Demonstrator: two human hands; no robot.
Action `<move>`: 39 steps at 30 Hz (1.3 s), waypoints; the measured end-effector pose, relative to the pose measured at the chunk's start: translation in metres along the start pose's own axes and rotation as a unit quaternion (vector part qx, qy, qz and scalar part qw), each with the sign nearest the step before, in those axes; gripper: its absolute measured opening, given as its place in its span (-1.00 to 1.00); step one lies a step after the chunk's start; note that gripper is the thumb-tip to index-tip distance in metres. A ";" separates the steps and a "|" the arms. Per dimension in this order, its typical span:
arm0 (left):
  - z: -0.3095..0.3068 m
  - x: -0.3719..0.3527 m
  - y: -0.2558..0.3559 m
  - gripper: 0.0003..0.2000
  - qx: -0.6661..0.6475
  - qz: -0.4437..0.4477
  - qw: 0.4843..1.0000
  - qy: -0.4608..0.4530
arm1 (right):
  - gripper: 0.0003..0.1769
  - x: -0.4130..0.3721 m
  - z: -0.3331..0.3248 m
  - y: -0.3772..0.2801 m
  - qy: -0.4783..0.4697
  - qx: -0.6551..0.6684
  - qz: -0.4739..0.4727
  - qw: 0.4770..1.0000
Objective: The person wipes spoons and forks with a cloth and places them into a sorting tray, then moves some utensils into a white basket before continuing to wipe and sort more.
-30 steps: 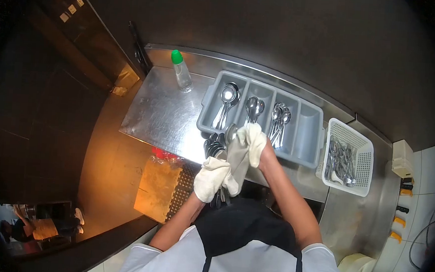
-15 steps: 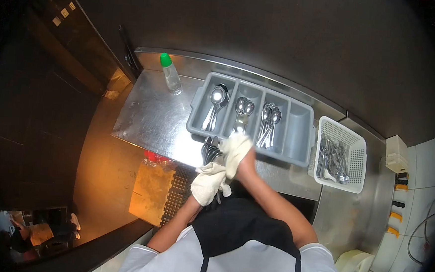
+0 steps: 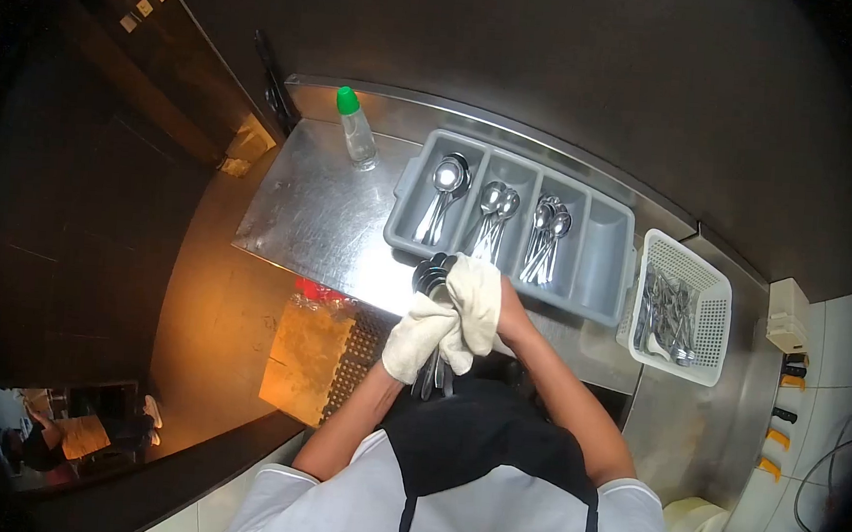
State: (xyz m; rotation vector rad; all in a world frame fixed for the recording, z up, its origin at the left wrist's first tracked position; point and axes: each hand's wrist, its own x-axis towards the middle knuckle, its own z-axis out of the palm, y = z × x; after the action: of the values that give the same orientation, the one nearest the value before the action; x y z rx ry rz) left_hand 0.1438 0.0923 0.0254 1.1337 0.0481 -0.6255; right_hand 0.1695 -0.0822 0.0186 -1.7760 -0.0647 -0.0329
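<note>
A cream cloth covers both hands in front of the grey divided tray [image 3: 606,267]. My left hand [image 3: 419,342] is wrapped in it and closed round a bundle of spoons [image 3: 432,274], whose bowls stick out above and handles below. Pressed against the same bundle from the right is my right hand [image 3: 478,303], its fingers hidden under the cloth. Three compartments of the tray hold spoons, larger ones [image 3: 448,177] at the left; the rightmost compartment has none.
A bottle with a green cap [image 3: 358,137] stands left of the tray on the steel counter [image 3: 298,200]. To the right, a white basket [image 3: 712,327] holds mixed cutlery. Orange-and-black handled items [image 3: 776,439] line the right wall. A person [image 3: 69,439] shows at the lower left.
My right hand has come down from the tray's front edge onto the bundle, beside my left hand. The whole view has shifted slightly.
</note>
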 end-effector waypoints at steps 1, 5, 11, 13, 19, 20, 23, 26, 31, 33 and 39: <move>0.001 0.001 -0.004 -0.83 0.039 -0.018 0.998 0.049 | -0.71 -0.003 -0.003 -0.012 0.001 0.078 0.086 0.993; 0.009 -0.004 0.016 -0.82 0.047 -0.047 0.997 -0.038 | -0.68 -0.004 -0.010 -0.001 0.117 0.069 0.047 0.990; 0.008 -0.010 0.012 -0.82 0.461 0.198 0.863 -0.056 | -0.71 -0.013 -0.034 -0.018 0.218 -0.020 0.020 0.976; 0.016 -0.014 0.023 -0.84 0.571 0.258 0.775 -0.079 | -0.74 -0.017 -0.037 -0.027 0.213 0.008 0.031 0.977; 0.017 -0.012 0.026 -0.82 0.647 0.203 0.721 -0.144 | -0.77 -0.009 -0.049 -0.003 0.170 -0.020 -0.015 0.985; 0.016 -0.011 0.022 -0.82 0.628 0.207 0.739 -0.131 | -0.77 -0.005 -0.052 0.001 0.193 -0.024 -0.019 0.981; 0.012 -0.013 0.011 -0.82 0.601 0.243 0.755 -0.101 | -0.79 0.003 -0.054 -0.012 0.240 0.014 0.041 0.970; 0.010 -0.011 0.013 -0.81 0.639 0.282 0.710 -0.085 | -0.80 -0.002 -0.019 -0.005 0.246 0.325 0.202 0.891; 0.003 -0.004 -0.015 -0.79 0.493 0.197 0.845 0.057 | -0.80 -0.019 0.008 -0.012 0.062 0.319 0.176 0.929; 0.005 -0.012 -0.010 -0.75 0.536 0.196 0.815 0.099 | -0.81 0.003 0.001 -0.015 0.115 0.359 0.274 0.885; 0.020 -0.020 0.020 -0.66 0.525 0.069 0.845 0.077 | -0.81 0.036 -0.037 -0.010 0.039 0.383 0.298 0.874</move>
State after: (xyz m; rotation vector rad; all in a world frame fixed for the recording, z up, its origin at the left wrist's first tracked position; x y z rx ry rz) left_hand 0.1320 0.0897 0.0578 2.2329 -0.2738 -0.4087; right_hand 0.2051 -0.1156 0.0383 -0.9352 0.4739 0.3277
